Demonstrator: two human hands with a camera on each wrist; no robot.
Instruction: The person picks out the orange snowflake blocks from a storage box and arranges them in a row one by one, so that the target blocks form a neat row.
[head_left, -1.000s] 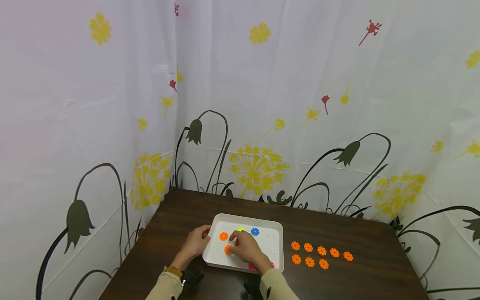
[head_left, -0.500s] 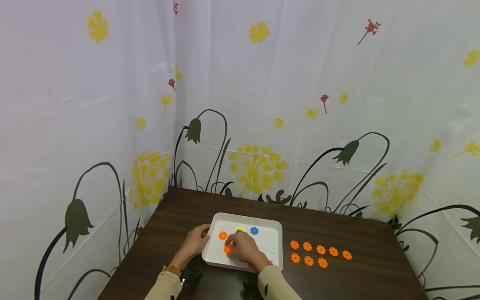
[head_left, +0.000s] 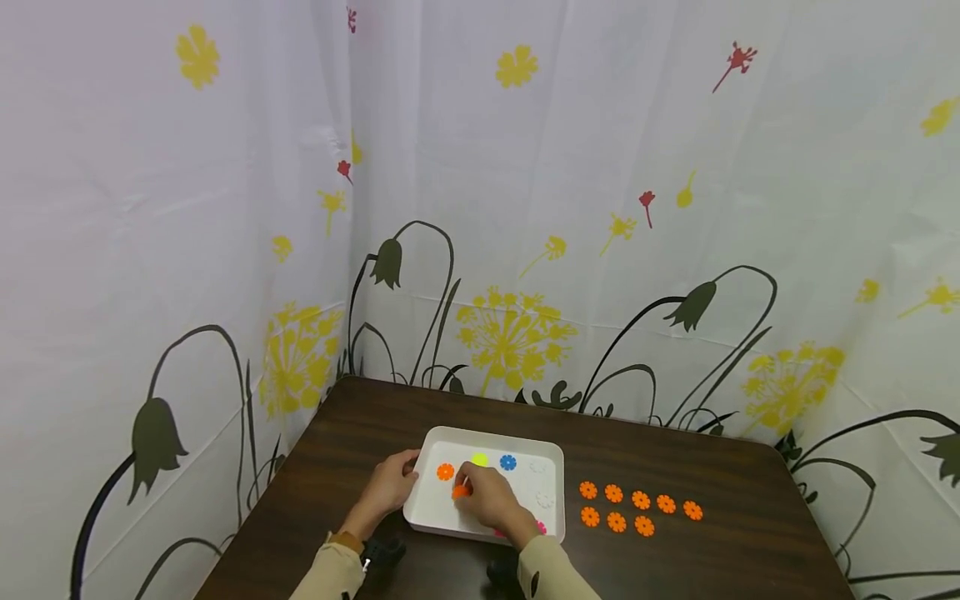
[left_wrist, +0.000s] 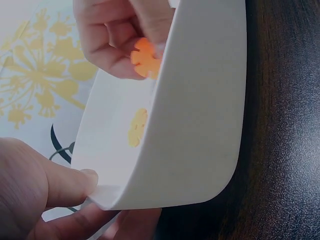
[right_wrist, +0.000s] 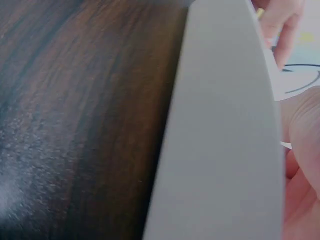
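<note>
My left hand (head_left: 388,485) grips the left side of a white plastic tray (head_left: 427,510), its thumb over the rim in the left wrist view and the other fingers outside the wall. Inside the tray, my right hand (head_left: 492,497) pinches an orange notched disc (left_wrist: 145,59) between thumb and fingers. This disc stands tilted, raised off the tray floor. Another orange disc (head_left: 446,472) lies flat in the tray, along with a yellow disc (head_left: 480,459), a blue disc (head_left: 508,462), whitish clear discs (head_left: 544,500) and pink discs (head_left: 541,527), partly hidden by my right hand and wrist.
Right of the tray, several orange discs (head_left: 617,522) lie in two rows on the dark wooden table (head_left: 720,475). A white curtain (head_left: 637,125) with a flower print hangs behind the table and along its sides.
My right fingers have closed on the near orange disc, which lay flat before, and have lifted and tilted it. The left hand keeps its grip on the tray.
</note>
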